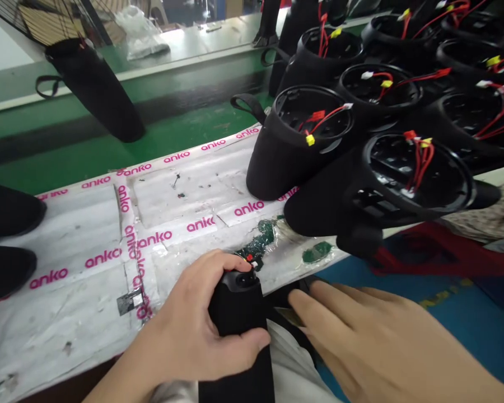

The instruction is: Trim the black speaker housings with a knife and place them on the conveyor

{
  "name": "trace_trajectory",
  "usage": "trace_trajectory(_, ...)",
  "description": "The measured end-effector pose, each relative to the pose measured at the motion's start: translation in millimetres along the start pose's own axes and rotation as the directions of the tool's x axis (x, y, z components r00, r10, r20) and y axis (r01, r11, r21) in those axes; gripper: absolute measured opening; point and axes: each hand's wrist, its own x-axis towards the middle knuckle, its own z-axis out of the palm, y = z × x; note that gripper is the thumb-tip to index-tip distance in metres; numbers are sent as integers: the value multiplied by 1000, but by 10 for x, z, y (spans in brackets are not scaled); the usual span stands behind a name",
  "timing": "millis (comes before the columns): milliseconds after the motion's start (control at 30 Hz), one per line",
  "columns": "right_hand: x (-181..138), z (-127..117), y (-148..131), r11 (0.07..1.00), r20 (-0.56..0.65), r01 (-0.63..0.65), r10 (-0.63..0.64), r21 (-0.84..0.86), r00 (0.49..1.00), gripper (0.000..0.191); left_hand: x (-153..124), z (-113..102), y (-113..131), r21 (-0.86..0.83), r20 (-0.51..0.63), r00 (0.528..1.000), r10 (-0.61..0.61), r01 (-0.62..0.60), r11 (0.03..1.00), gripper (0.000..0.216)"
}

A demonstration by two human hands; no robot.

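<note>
My left hand [205, 322] is wrapped around a black fabric-covered cylindrical housing [239, 313], likely a speaker body, that stands tilted at the table's near edge. Its thumb lies across the front and its fingers curl over the top end, where small red and white connectors [252, 261] stick out. To the right, my right hand [361, 330] has its fingers bent together at a black strap [292, 327] beside the housing. The fingertips are partly hidden and slightly blurred. The lower end of the housing runs out of view.
Several similar black housings [319, 162] with red wires and yellow plugs crowd the table's right side. Another housing [96, 89] leans at the back left, and two dark ends [8, 271] show at the left edge. Pink-printed "anko" tape [151, 238] crosses the white table covering [88, 319].
</note>
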Motion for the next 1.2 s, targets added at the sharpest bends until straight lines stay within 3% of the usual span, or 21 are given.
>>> trace_trajectory(133,310,152,-136,993,-128,16,-1,117,992,43,39,-6,16,11,51,999,-2,1,1000,70)
trace_trajectory(500,316,277,-160,979,-113,-17,41,205,993,50,60,-9,-31,-14,92,996,-5,6,1000,70)
trace_trajectory(767,311,145,-242,993,-80,-87,93,74,992,49,40,34,-19,53,42,996,74,-77,996,72)
trace_trajectory(933,350,76,-241,996,-36,-92,92,-7,995,52,34,41,28,131,56,998,35,-42,990,74)
trace_trajectory(1200,539,9,-112,987,17,-38,36,154,999,42,106,25,30,149,99,992,75,-90,985,73)
